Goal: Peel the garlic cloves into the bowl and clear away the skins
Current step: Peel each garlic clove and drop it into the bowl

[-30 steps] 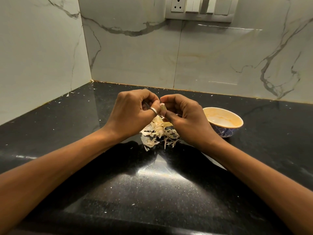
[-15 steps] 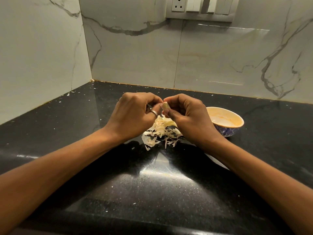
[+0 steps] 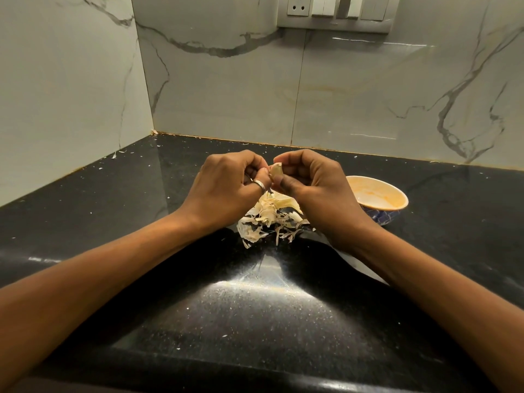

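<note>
Since a second ago both hands have lifted slightly and the garlic clove (image 3: 276, 172) shows more fully between the fingertips. It had been mostly tucked behind them. The right hand (image 3: 314, 182) pinches the clove narrowly between thumb and forefinger, with the pale pointed end up. The left hand (image 3: 226, 188) meets it from the other side with its fingers curled tight. Its thumb tip presses on the clove's edge and nips at the skin there. A silver ring (image 3: 259, 184) sits on one of its fingers. How much skin is left on the clove cannot be told.

The clove is held in the air, up and to the left of the bowl (image 3: 380, 194). The bowl is shallow, with a cream-orange inside and a blue-patterned outer wall. Its visible inside holds no cloves, and the near left part is hidden by the right wrist.

Just left of the bowl, directly beneath the hands, lies a loose heap of garlic skins (image 3: 269, 219) on the black countertop (image 3: 255, 307). From under the right forearm, nearer than the bowl, a pale flat strip (image 3: 365, 272) pokes out, and what it is cannot be told.

Well beyond the bowl, high on the marble wall (image 3: 354, 89), sits a socket and switch plate (image 3: 334, 12). Any marking on it is too small to read.
</note>
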A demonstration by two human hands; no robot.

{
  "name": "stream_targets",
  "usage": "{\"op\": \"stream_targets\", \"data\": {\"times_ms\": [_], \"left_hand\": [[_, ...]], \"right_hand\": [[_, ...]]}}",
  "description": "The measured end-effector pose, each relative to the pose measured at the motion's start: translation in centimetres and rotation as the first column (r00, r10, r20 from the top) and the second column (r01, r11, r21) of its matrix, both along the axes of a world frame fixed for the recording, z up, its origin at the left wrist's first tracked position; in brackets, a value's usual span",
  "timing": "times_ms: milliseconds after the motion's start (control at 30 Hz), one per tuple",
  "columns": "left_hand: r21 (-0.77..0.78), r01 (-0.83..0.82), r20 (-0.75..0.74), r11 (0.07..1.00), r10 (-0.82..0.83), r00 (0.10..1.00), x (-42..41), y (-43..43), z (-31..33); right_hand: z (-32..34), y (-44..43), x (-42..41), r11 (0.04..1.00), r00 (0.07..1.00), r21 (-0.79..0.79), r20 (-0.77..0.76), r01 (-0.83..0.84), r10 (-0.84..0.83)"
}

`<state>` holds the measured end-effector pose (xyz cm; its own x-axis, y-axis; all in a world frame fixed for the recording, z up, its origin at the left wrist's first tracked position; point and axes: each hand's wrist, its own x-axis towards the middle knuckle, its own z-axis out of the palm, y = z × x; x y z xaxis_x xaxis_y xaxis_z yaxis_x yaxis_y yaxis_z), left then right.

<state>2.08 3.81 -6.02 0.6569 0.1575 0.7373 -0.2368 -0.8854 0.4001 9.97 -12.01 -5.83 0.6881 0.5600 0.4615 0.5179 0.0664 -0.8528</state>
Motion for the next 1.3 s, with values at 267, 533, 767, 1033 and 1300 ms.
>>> {"op": "stream_targets", "data": {"times_ms": [267, 533, 767, 1033, 1300], "left_hand": [[0.009, -0.005, -0.014, 1.0, 0.005, 1.0, -0.1, 0.0, 0.1], [0.029, -0.024, -0.051, 0.999, 0.025, 0.998, -0.1, 0.1, 0.1], [0.011, -0.052, -0.061, 0.999, 0.053, 0.997, 0.0, 0.3, 0.0], [0.002, -0.14, -0.085, 0.99, 0.14, 0.987, 0.0, 0.7, 0.2], [0.04, -0.122, -0.015, 0.992, 0.123, 0.992, -0.2, 0.7, 0.4]], "right_hand": [[0.8, -0.4, -0.2, 0.983, 0.956, 0.173, -0.27, -0.067, 0.113], [1.3, -0.6, -0.3, 0.961, 0.919, 0.275, -0.366, -0.04, 0.144], [2.0, -0.9, -0.4, 0.938, 0.911, 0.347, -0.382, -0.016, 0.157], [1.9, -1.0, 0.0, 0.934, 0.921, 0.356, -0.367, 0.007, 0.133], [1.5, -1.1, 0.0, 0.979, 0.968, 0.197, -0.25, 0.048, 0.003]]}}
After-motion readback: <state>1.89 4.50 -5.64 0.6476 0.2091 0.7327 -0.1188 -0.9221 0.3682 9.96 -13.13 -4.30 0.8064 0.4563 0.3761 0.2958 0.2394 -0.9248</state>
